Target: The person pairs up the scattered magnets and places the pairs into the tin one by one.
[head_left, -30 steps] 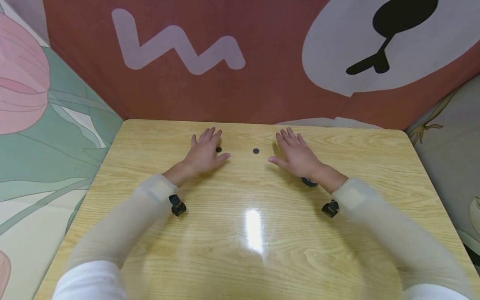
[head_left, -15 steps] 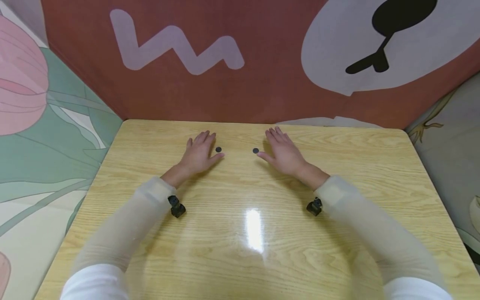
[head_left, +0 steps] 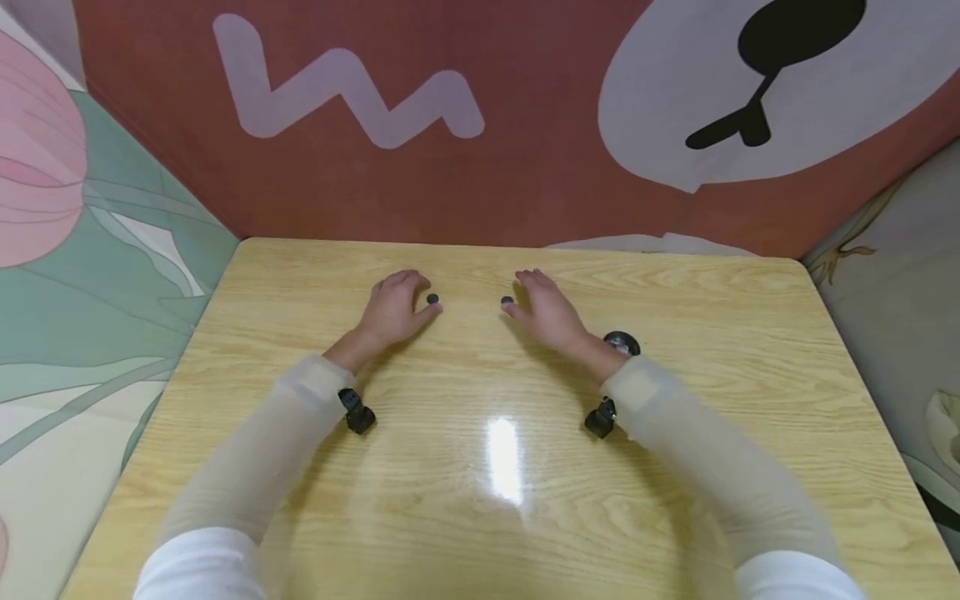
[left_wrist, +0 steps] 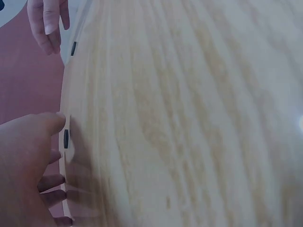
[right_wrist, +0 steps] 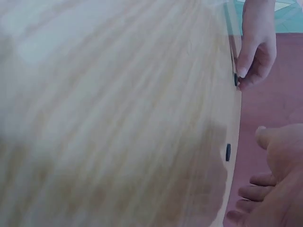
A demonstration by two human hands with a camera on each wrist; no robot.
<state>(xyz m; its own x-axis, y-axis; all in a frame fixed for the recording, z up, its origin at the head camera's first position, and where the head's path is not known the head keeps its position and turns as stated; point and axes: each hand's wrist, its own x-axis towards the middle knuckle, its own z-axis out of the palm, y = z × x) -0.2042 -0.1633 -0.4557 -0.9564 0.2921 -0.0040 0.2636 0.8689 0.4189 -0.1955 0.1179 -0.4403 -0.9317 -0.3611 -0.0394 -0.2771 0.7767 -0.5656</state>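
Observation:
Two small black discs lie on the wooden table in the head view, the left disc [head_left: 432, 298] a short way from the right disc [head_left: 507, 300]. Around the left disc my left hand [head_left: 392, 310] forms a loose arch, thumb on the near side and bent fingers beyond; the left wrist view shows a gap between the thumb and fingers, with the disc [left_wrist: 66, 138] there. My right hand [head_left: 551, 315] reaches over beside the right disc, its thumb tip overlapping the disc's near edge. In the right wrist view this disc [right_wrist: 228, 152] stands apart from the relaxed fingers [right_wrist: 255, 192].
A round dark object [head_left: 622, 341] sits on the table, partly covered by my right wrist. Small black cameras, one left [head_left: 358, 415] and one right [head_left: 601, 419], are worn at the wrists. A printed red cloth [head_left: 540, 200] rises behind the table's far edge.
My right hand has moved left to its disc, uncovering the round dark object behind the wrist. The fingers of both hands have bent from nearly straight. Both discs stay on the table.

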